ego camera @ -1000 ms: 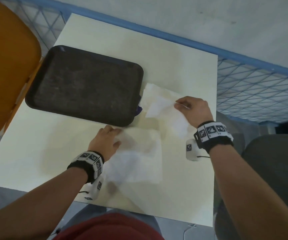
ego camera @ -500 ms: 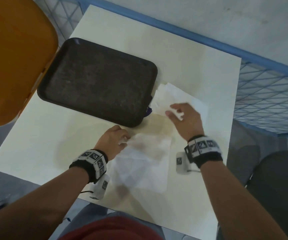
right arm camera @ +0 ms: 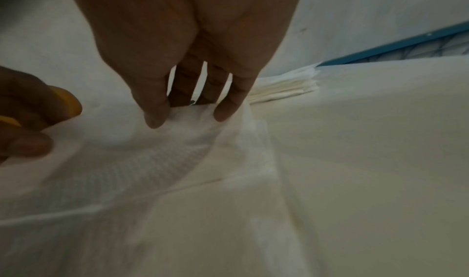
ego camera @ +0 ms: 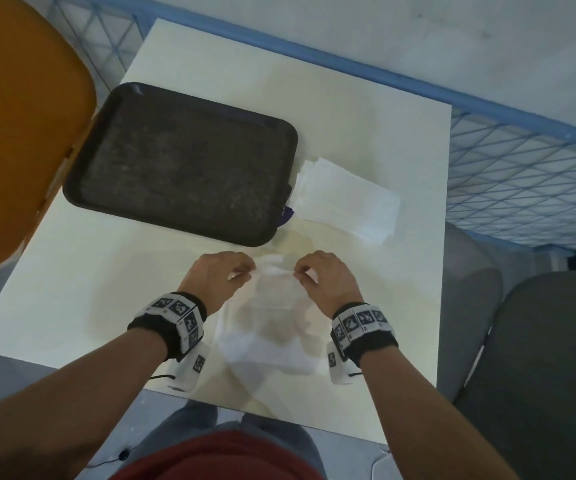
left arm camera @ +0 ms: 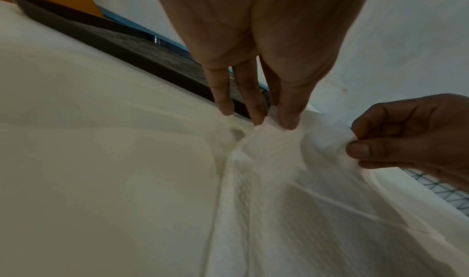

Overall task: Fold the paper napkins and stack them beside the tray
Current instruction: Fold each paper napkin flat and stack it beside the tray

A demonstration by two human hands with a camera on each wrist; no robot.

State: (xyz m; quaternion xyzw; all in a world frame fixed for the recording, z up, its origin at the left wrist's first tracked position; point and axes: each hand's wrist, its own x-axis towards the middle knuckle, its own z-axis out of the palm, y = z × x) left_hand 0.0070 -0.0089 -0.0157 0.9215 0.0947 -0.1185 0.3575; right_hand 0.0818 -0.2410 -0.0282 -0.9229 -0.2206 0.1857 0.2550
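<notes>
Left hand (ego camera: 219, 277) and right hand (ego camera: 326, 278), each grip pinching the napkin (ego camera: 272, 320) edge, raised over cream table (ego camera: 366, 133); blue mesh fence (ego camera: 522, 188) behind.

Table layout: tray at far left, napkin stack at its right, loose napkin at the near edge

The tray (ego camera: 182, 161) lies on the table (ego camera: 366, 109) toward the far left; the stack of folded napkins (ego camera: 345, 200) lies just beside the tray's right end; the loose napkin (ego camera: 272, 327) lies in front of both, near the table's front edge; the left hand (ego camera: 217, 277) is at its far-left corner, the right hand (ego camera: 328, 277) at its far-right corner; a chair (ego camera: 20, 126) stands left of the table.
</notes>
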